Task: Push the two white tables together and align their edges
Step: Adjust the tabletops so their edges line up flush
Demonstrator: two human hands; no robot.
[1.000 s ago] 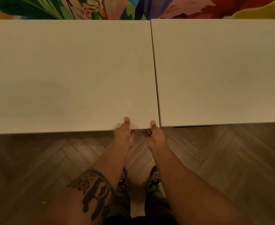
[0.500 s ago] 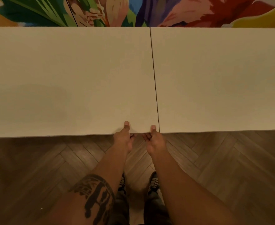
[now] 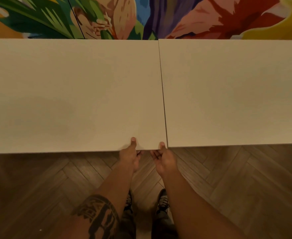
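Two white tables stand side by side against a painted wall. The left table [image 3: 69,94] and the right table [image 3: 234,90] meet along a thin dark seam. Their far edges line up; the left table's near edge sits slightly closer to me than the right one's. My left hand [image 3: 130,156] grips the left table's near edge, thumb on top and fingers underneath. My right hand [image 3: 164,158] grips the same edge at that table's near right corner, thumb beside the seam.
A colourful floral mural [image 3: 141,16] covers the wall right behind both tables. Herringbone wood floor [image 3: 236,183] lies on my side. My shoes [image 3: 162,202] stand just below the hands.
The step between the two near edges has shrunk and the seam has narrowed. Both hands keep their grip on the left table's edge. The view has tilted up, showing more of the mural.
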